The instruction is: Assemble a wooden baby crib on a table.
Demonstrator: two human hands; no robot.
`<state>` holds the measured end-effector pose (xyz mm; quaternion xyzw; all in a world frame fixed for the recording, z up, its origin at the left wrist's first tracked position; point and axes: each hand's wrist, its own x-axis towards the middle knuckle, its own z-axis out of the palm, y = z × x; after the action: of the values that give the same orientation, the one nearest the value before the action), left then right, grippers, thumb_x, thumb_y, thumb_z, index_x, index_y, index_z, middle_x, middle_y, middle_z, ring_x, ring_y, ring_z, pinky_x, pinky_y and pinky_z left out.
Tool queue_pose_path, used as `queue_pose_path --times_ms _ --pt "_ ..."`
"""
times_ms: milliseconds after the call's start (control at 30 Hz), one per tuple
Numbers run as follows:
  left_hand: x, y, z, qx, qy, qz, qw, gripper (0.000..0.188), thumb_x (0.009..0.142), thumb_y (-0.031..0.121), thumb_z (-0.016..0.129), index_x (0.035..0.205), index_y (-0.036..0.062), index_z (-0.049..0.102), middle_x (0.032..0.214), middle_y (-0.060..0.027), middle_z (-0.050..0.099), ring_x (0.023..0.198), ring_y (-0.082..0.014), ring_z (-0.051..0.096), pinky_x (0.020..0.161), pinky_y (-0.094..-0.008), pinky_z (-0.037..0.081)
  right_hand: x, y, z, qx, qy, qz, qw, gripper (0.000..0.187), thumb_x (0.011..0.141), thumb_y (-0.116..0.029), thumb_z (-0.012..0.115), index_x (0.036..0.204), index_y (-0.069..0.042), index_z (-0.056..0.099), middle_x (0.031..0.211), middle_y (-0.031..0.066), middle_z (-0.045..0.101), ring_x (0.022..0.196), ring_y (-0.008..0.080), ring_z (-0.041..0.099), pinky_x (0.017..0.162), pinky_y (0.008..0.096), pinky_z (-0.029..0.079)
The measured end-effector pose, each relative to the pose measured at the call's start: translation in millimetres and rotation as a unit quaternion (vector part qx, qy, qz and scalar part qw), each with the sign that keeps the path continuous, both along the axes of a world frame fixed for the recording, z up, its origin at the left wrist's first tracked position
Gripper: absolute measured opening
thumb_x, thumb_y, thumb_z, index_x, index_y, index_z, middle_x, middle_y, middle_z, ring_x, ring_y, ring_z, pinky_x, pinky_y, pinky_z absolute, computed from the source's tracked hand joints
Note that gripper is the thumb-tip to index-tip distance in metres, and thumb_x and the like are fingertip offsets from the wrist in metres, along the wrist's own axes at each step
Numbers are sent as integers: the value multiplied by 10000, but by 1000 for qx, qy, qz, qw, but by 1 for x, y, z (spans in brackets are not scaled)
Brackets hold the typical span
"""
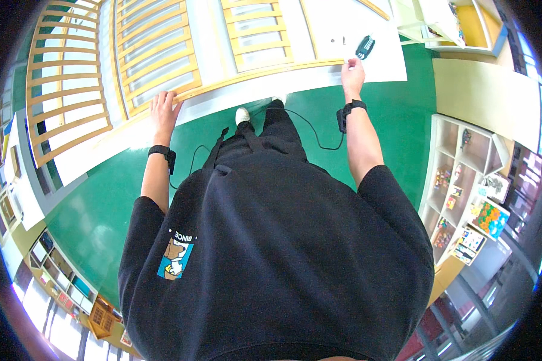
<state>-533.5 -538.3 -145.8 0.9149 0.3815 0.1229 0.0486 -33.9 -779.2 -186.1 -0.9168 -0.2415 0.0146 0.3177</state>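
A long, narrow wooden strip (256,74) lies along the near edge of the white work surface (382,71). At its left end, my left hand (164,113) grips it, with fingers over the top and thumb on the near side. My right hand (353,78) pinches the strip's right end. Just beyond that hand rests a dark green hand-held tool (365,47), its exact kind unclear. Slatted wooden panels lie past the strip: one on the left (66,77), one in the middle (156,48) and a smaller one (257,33) farther right.
Two small pieces (338,41) lie left of the tool. Black bands circle both wrists, and a cable (319,141) hangs near my legs over the green floor (96,240). A white shelf unit (439,147) stands at right, with another shelf (57,265) at lower left.
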Motion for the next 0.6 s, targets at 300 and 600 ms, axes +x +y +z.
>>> queue_pose_path --times_ms 300,600 --pt "-9 -18 5 -39 46 87 994 341 795 265 714 1088 121 613 1047 -61 602 1001 -274 569 848 -405 448 72 68 -1 -172 6 50 984 394 828 -348 617 1032 -11 626 895 231 683 909 393 656 861 447 498" --pt "-47 -50 18 -145 7 213 966 223 845 227 670 1026 103 636 813 -74 659 823 -272 630 788 -397 478 113 72 -20 -293 -51 185 937 376 822 -364 599 834 -7 717 793 207 688 826 329 686 793 403 523"
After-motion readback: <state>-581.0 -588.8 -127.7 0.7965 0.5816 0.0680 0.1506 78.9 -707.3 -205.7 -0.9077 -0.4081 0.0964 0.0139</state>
